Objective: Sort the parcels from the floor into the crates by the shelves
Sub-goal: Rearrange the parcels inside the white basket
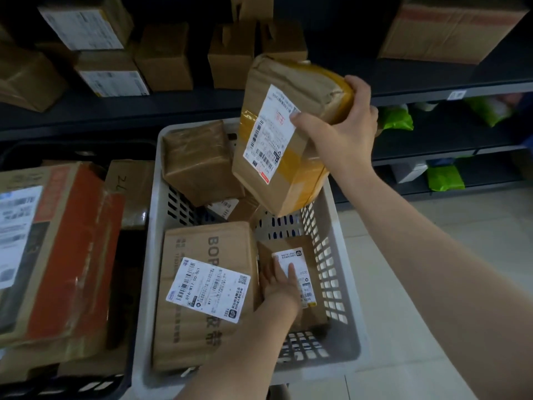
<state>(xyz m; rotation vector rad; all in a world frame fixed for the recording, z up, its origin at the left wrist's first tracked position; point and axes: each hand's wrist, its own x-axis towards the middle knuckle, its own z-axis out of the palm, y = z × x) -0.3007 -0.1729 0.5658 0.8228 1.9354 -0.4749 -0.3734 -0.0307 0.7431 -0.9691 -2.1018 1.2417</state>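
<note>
A grey slotted crate [343, 287] stands before the shelves and holds several cardboard parcels. My right hand [343, 125] grips a tall brown parcel [288, 168] with yellow tape and a white label, held tilted above the crate's far right corner. My left hand [281, 281] reaches down into the crate, fingers spread flat on a small labelled box [310, 252] at the right side. Beside it lies a large flat box [202, 295] with a white label. A taped brown box [199, 160] sits at the crate's far end.
A dark crate [115, 382] on the left holds a big orange-and-brown carton [66, 249]. Dark shelves [432, 93] behind carry cardboard boxes above and green bags [445, 177] lower right. Pale tiled floor [432, 284] lies to the right.
</note>
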